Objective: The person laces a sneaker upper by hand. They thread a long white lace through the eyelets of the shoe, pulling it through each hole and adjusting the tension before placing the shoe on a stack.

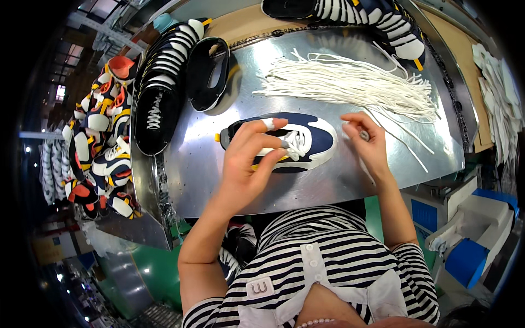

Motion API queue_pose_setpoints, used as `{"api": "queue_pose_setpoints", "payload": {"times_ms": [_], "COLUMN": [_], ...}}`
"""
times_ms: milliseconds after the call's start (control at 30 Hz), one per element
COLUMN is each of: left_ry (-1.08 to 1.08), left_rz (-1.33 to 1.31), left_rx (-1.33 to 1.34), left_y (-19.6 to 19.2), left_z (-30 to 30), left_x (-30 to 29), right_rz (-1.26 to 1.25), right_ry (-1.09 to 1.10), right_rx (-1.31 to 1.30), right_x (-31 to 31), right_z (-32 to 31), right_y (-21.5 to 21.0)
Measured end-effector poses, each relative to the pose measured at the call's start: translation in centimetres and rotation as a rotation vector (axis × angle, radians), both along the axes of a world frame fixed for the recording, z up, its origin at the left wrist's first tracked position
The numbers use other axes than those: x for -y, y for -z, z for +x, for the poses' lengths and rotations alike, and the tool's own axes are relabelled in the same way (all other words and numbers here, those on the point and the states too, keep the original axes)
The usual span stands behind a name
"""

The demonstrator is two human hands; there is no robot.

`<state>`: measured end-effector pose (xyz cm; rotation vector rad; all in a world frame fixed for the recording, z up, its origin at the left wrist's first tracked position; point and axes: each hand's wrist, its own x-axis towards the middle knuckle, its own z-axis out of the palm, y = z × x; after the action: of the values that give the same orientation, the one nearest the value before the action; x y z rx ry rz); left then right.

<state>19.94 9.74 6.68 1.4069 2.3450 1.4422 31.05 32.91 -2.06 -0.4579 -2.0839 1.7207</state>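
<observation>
A navy, white and yellow shoe upper (322, 136) lies on its side lengthwise on the metal tabletop, toe to the right. My left hand (240, 158) is over its opening, with thumb and fingers closed on a bunched white shoelace (295, 148) at the tongue. White tape wraps one of that hand's fingers, and a grey cover sits on another fingertip. Beyond the toe, my right hand (367, 143) is raised with curled fingers. A small grey piece shows at its fingertips; whether it holds anything is hidden.
A pile of loose white laces (350, 85) lies behind the shoe. Nested rows of shoe uppers stand at the left (164, 76) and far right (377, 22). A single black upper (209, 74) is beside the left row. More uppers (104, 142) heap beyond the table's raised left edge.
</observation>
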Motion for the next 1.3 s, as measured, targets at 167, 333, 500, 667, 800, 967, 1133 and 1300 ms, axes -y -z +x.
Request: {"api": "queue_pose_setpoints", "payload": {"times_ms": [167, 333, 500, 667, 800, 967, 1133, 1300], "left_ry": [0.031, -0.067, -0.147, 0.047, -0.138, -0.152, -0.227, -0.32], "left_rz": [0.012, 0.017, -0.064, -0.079, -0.051, -0.504, -0.34, -0.21], "left_rx": [0.088, 0.227, 0.173, 0.002, 0.222, 0.076, 1.512, 1.072], "left_y": [2.3, 1.6, 2.3, 2.7, 3.1, 5.3, 5.8, 7.3], "left_z": [0.0, -1.0, -1.5, -0.9, -1.0, -1.4, -3.2, -0.4], "left_x": [-3.6, -2.3, -0.9, -3.8, -3.4, 2.3, -0.7, -0.6], "right_rz": [-0.317, -0.37, -0.508, -0.332, -0.343, -0.588, -0.342, -0.155], "right_ry": [-0.28, -0.239, -0.61, -0.346, -0.229, -0.23, -0.113, -0.076], "right_rx": [-0.073, -0.02, -0.134, 0.081, -0.003, 0.197, 0.135, 0.208], "right_x": [3.4, 0.9, -5.5, 1.8, 3.7, 4.8, 6.6, 7.7], "right_z": [-2.4, -1.7, 3.6, -0.6, -2.8, -2.8, -3.3, -2.8], "right_y": [-3.0, -3.0, -2.3, -3.7, 0.4, -0.4, 1.6, 1.0]}}
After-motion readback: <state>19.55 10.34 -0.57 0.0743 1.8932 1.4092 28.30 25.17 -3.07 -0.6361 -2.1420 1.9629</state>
